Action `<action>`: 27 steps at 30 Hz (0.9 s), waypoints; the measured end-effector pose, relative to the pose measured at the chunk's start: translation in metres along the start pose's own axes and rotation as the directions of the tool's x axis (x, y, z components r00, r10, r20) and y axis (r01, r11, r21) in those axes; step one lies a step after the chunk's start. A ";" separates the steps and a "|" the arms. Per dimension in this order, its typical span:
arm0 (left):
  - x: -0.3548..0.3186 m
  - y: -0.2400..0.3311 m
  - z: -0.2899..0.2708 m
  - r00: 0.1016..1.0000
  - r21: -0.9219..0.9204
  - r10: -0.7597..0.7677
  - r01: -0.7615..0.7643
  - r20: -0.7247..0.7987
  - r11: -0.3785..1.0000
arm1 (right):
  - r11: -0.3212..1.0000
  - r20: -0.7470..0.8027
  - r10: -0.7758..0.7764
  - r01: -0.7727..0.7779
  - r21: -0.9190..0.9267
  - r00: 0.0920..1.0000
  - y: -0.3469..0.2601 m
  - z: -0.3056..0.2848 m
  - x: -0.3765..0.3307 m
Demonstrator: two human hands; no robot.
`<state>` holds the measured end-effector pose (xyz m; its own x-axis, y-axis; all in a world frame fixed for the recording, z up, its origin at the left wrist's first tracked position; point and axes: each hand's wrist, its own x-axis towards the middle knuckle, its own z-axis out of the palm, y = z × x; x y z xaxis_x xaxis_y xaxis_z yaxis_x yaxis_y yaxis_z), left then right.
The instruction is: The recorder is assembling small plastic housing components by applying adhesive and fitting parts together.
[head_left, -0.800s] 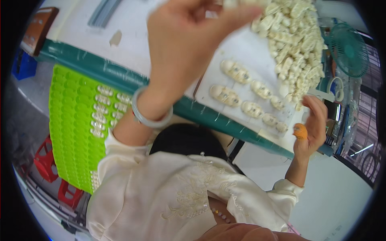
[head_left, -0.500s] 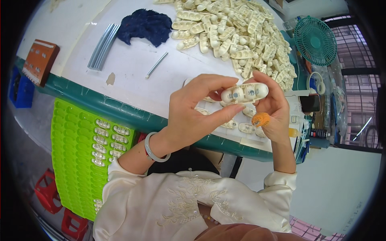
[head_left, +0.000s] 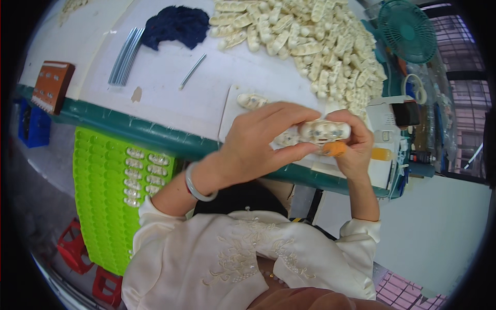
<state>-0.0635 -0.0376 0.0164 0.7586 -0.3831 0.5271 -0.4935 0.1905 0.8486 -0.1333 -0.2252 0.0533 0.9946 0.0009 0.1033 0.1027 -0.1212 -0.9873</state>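
Observation:
Between both hands, above the table's near edge, a small white oblong plastic shell [head_left: 324, 132] with little silvery parts inside is held with its hollow side up. My left hand [head_left: 263, 137], a pale bangle at its wrist, pinches the shell's left end between thumb and fingers. My right hand [head_left: 355, 144] closes on its right end; an orange wrap [head_left: 334, 149] covers the thumb tip. Below and behind my hands, similar shells lie on a white board; one shell [head_left: 252, 101] shows beyond my left hand, others are partly hidden.
A heap of cream shells [head_left: 310, 41] covers the table's far right. Silvery rods [head_left: 125, 58], a single rod [head_left: 192, 71] and a dark blue lump [head_left: 176, 27] lie at the far left. A green tray [head_left: 103, 201] with several filled shells stands left. A green fan [head_left: 407, 31] stands right.
The shell has tilted between my hands and sits slightly lower and further right. Both hands stay closed on it. The whole view has shifted a little, uncovering more of the white board.

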 end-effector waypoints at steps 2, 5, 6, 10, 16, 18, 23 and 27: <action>0.016 0.002 -0.026 0.967 0.116 0.085 -0.115 0.241 0.987 | 1.000 -0.113 -0.021 0.019 -0.020 0.993 0.004 -0.007 -0.009; 0.045 0.000 -0.068 0.887 0.218 -0.025 -0.086 0.460 0.972 | 0.995 -0.181 -0.042 0.026 -0.092 0.983 0.009 -0.015 -0.024; 0.054 -0.004 -0.073 0.840 0.276 -0.013 -0.163 0.542 0.947 | 0.997 -0.197 -0.031 0.017 -0.074 0.980 0.011 -0.016 -0.030; 0.069 -0.008 -0.059 0.637 0.297 -0.077 -0.247 0.767 0.922 | 0.991 -0.190 0.005 -0.030 -0.131 0.982 0.024 -0.021 -0.048; 0.058 -0.019 -0.046 0.559 0.342 -0.096 -0.354 0.824 0.870 | 0.981 -0.192 0.004 -0.041 -0.192 0.981 0.026 -0.020 -0.065; 0.061 -0.019 -0.045 0.530 0.336 -0.133 -0.308 0.838 0.890 | 0.970 -0.193 0.012 -0.058 -0.234 0.981 0.026 -0.019 -0.067; 0.081 -0.019 -0.089 0.311 0.182 -0.126 -0.158 0.942 0.970 | 0.965 -0.191 0.006 -0.056 -0.256 0.982 0.032 -0.016 -0.069; 0.069 -0.053 -0.083 0.207 0.111 0.093 -0.792 0.974 0.601 | 0.973 -0.187 -0.004 -0.040 -0.229 0.982 0.034 -0.014 -0.071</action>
<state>0.0503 0.0009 0.0118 -0.3033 -0.9418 0.1447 -0.9441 0.3176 0.0879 -0.2008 -0.2431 0.0137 0.9745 -0.1841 0.1281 0.0578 -0.3455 -0.9366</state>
